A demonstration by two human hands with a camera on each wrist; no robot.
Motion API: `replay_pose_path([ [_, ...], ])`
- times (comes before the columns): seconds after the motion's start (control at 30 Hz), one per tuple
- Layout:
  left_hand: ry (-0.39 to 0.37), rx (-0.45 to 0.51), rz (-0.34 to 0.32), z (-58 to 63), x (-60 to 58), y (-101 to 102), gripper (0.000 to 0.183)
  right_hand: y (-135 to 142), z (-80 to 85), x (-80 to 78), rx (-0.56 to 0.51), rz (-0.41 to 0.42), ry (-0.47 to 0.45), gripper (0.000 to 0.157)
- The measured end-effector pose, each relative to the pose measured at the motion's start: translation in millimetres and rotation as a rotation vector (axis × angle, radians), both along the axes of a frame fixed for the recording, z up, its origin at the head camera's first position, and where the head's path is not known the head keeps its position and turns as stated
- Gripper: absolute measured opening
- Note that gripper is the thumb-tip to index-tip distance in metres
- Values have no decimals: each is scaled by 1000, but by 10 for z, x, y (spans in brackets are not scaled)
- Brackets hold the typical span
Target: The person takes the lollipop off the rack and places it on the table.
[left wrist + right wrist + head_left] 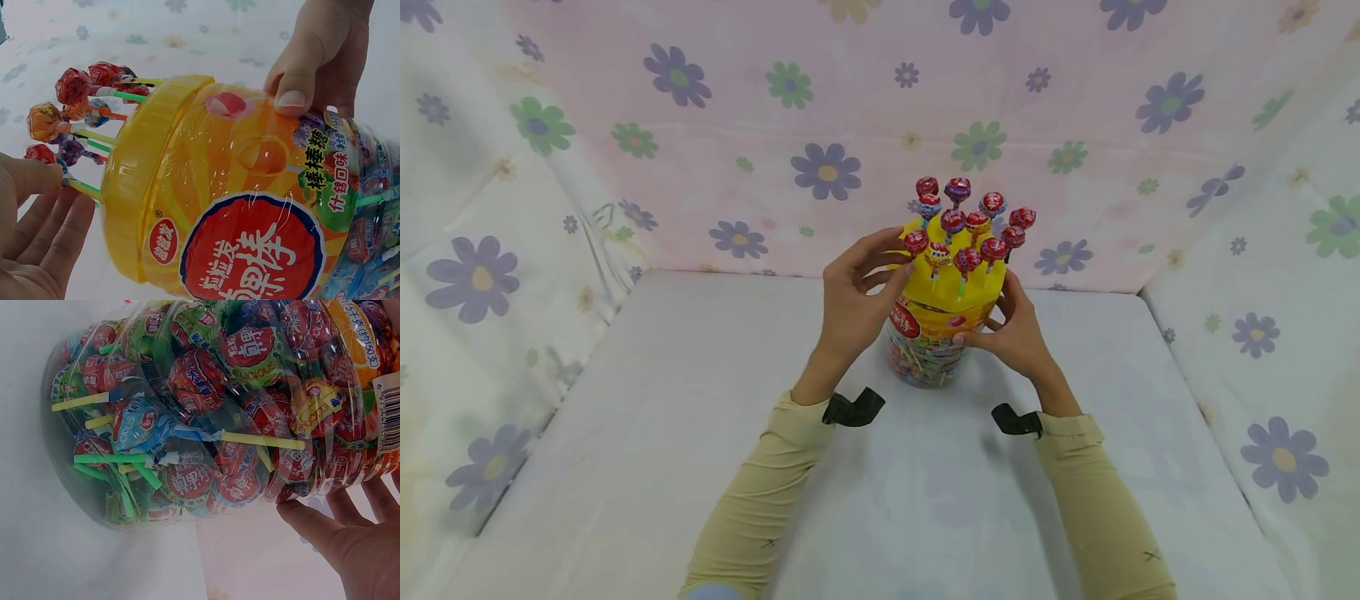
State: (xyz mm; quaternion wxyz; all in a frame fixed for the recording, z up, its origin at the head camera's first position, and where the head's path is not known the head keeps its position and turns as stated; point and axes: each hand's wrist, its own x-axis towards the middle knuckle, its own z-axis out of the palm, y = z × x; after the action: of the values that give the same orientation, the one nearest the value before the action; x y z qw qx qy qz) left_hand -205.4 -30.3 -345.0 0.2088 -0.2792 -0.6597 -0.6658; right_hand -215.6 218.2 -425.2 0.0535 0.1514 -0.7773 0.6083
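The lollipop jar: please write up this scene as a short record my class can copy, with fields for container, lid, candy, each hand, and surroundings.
Container: clear jar with a colourful label, standing on a white surface
Lid: yellow lid, on the jar
Candy: wrapped lollipops standing in the lid by their sticks; more loose inside
Left hand: thumb and fingers pinch a red-wrapped lollipop at the lid's edge
Right hand: grips the jar's side, thumb on the label
Surroundings: flower-patterned cloth behind

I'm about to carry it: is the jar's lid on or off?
On: the lid caps the jar, with lollipops sticking out of it. Whether it's tight, I cannot tell.
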Motion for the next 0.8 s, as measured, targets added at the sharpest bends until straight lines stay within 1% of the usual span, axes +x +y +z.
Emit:
replay_pose_path([
  [0.23,-12,17,-4,-4,-7,31,41,-3,10,12,9,-11,-8,99],
  [0.43,-1,15,1,3,-3,59,40,-3,2,12,12,-15,-15,99],
  [0.53,15,19,4,2,-15,67,39,-2,1,7,12,-14,-13,99],
  [0.6,34,19,19,3,-33,71,38,-1,3,2,13,-12,-10,99],
  [0.8,97,45,59,60,-80,56,37,1,8,-4,8,-6,-8,99],
])
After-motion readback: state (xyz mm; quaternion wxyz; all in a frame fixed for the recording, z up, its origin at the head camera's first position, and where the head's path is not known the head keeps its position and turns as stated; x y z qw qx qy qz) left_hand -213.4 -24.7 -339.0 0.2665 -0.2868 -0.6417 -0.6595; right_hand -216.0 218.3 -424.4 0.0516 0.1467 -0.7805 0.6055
